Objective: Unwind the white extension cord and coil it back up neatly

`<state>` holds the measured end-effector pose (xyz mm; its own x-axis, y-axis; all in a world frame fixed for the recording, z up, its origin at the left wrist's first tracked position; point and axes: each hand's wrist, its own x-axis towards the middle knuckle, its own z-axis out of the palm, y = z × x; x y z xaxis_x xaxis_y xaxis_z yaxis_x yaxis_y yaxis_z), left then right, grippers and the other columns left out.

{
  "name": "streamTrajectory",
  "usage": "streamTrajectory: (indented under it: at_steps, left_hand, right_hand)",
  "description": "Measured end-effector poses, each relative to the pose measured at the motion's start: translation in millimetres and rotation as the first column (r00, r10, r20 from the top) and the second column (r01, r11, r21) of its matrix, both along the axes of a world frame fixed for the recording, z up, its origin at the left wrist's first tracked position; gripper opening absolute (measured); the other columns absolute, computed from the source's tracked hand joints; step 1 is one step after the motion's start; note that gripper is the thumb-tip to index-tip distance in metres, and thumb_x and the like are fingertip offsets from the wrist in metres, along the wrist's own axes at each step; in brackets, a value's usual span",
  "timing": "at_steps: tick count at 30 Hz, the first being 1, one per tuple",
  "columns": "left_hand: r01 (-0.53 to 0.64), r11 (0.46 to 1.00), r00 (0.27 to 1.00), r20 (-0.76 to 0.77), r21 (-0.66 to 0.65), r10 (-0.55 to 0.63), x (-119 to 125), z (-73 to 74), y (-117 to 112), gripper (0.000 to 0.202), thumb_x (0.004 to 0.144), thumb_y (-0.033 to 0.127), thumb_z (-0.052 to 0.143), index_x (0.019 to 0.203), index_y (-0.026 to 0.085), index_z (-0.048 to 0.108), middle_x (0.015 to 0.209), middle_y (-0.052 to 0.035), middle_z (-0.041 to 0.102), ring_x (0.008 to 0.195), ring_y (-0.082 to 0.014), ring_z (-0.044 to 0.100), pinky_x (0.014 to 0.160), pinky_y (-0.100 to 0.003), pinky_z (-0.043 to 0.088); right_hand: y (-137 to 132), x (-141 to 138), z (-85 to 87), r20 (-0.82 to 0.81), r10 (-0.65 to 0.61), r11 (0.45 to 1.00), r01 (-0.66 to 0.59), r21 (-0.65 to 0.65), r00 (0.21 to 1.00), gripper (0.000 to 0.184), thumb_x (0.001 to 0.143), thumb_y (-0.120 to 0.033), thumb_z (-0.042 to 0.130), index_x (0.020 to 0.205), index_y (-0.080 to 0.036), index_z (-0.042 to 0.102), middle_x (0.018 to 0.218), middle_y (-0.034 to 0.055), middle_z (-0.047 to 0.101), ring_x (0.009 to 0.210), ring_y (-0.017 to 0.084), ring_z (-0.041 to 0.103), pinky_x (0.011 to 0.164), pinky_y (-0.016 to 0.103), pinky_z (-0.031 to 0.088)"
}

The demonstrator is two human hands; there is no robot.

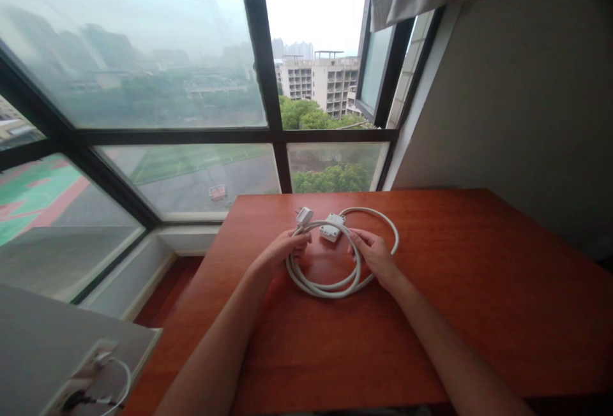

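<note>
A white power cord (pixel 330 291) lies in loose loops over the table. My left hand (pixel 287 247) is closed around the cord just below its white plug (pixel 304 215), whose prongs point up and to the left. On the other side of the loop, my right hand (pixel 373 251) pinches the cord between thumb and fingers. Between and beyond the hands sits a white box-shaped socket block (pixel 332 228), with the cord running from it in a wide curve to the right.
The reddish-brown wooden table (pixel 479 314) reaches to a dark-framed window (pixel 275 116), partly open at the right. A grey wall (pixel 527 103) rises on the right. At lower left, a wall outlet (pixel 96 365) has plugs and a white cable in it.
</note>
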<state>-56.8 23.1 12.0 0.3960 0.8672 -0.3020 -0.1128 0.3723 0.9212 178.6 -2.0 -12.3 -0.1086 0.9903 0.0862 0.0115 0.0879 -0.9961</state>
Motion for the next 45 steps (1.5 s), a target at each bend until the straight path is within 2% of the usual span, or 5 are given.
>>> streamTrajectory:
  at_steps: [9, 13, 20, 24, 45]
  left_hand:
    - [-0.079, 0.996, 0.997, -0.026, -0.035, 0.079, -2.7, 0.1, 3.2, 0.039, 0.073, 0.04, 0.07, 0.071, 0.02, 0.036, 0.053, 0.0111, 0.027, 0.039, -0.0013, 0.02, 0.037, -0.015, 0.011]
    - [-0.096, 0.993, 0.994, 0.038, -0.073, 0.099, -15.7, 0.1, 7.5, 0.039, 0.074, 0.037, 0.07, 0.071, 0.02, 0.035, 0.053, 0.0117, 0.025, 0.038, -0.0007, 0.018, 0.035, -0.013, 0.011]
    - [-0.098, 0.977, 0.967, 0.214, -0.192, 0.139, -32.3, -3.9, 16.7, 0.036, 0.081, 0.032, 0.066, 0.069, 0.019, 0.034, 0.052, 0.012, 0.023, 0.036, 0.0004, 0.016, 0.032, -0.009, 0.012]
    - [-0.095, 0.973, 0.952, 0.266, -0.208, 0.15, -38.0, -3.5, 18.9, 0.037, 0.082, 0.031, 0.066, 0.068, 0.018, 0.034, 0.051, 0.012, 0.025, 0.034, 0.0008, 0.019, 0.03, -0.007, 0.015]
    - [-0.225, 0.927, 0.868, 0.37, -0.301, 0.331, -48.2, 4.6, 23.6, 0.037, 0.097, 0.042, 0.043, 0.071, 0.016, 0.041, 0.048, 0.0095, 0.032, 0.032, -0.0017, 0.03, 0.031, -0.01, 0.026]
  right_hand:
    - [-6.0, 14.5, 5.3, 0.538, 0.028, 0.984, -0.119, 0.134, 0.842, 0.046, 0.095, -0.05, 0.034, 0.095, -0.018, 0.066, 0.065, 0.0018, 0.065, 0.059, 0.017, 0.06, 0.057, 0.025, 0.042]
    - [-20.0, 24.5, 12.1, 0.735, 0.125, 0.962, -0.263, 0.074, 0.666, 0.053, 0.098, -0.045, 0.026, 0.066, -0.02, 0.06, 0.058, 0.0019, 0.062, 0.055, 0.015, 0.058, 0.057, 0.025, 0.035]
    - [-49.3, 30.7, 6.3, 0.924, 0.071, 0.86, -0.493, 0.134, 0.375, 0.043, 0.094, -0.047, 0.043, 0.067, -0.02, 0.062, 0.073, 0.004, 0.065, 0.066, 0.016, 0.057, 0.058, 0.027, 0.028]
    - [-60.5, 37.4, 1.8, 0.936, 0.097, 0.806, -0.578, 0.126, 0.339, 0.039, 0.091, -0.049, 0.051, 0.069, -0.021, 0.063, 0.077, 0.0012, 0.063, 0.068, 0.013, 0.056, 0.058, 0.026, 0.027]
    - [-75.0, 62.6, -1.9, 0.967, 0.015, 0.794, -0.59, 0.143, 0.254, 0.037, 0.094, -0.046, 0.049, 0.07, -0.019, 0.059, 0.077, 0.0014, 0.061, 0.07, 0.014, 0.055, 0.06, 0.027, 0.03]
